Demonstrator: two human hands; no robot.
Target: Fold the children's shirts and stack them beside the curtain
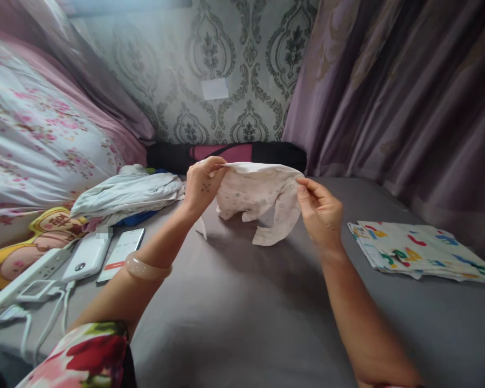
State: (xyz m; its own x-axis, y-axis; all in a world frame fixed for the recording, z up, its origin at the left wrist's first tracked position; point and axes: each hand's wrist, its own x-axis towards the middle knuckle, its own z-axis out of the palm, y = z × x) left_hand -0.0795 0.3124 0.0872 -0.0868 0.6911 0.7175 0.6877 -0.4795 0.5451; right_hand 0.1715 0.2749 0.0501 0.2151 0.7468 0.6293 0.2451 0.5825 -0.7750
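Observation:
A small pale garment with a faint dotted print, seemingly a baby's shirt (254, 191), hangs stretched between my two hands above the grey bed sheet (242, 323). My left hand (205, 183) pinches its upper left edge. At the upper right edge, my right hand (321, 207) grips the cloth between thumb and fingers. One sleeve dangles toward the sheet near my right hand, and a strip of cloth shows below my left wrist. A pale bangle (149, 268) circles my left forearm.
Folded cloth with colourful shapes (428, 248) lies at right. On the left are a heap of clothes (129, 191), a phone (123, 253), a white power bank (88, 256), a power strip (32, 280) with cables and a yellow cushion (20, 258). A black and pink roll (275, 155) lies along the wall.

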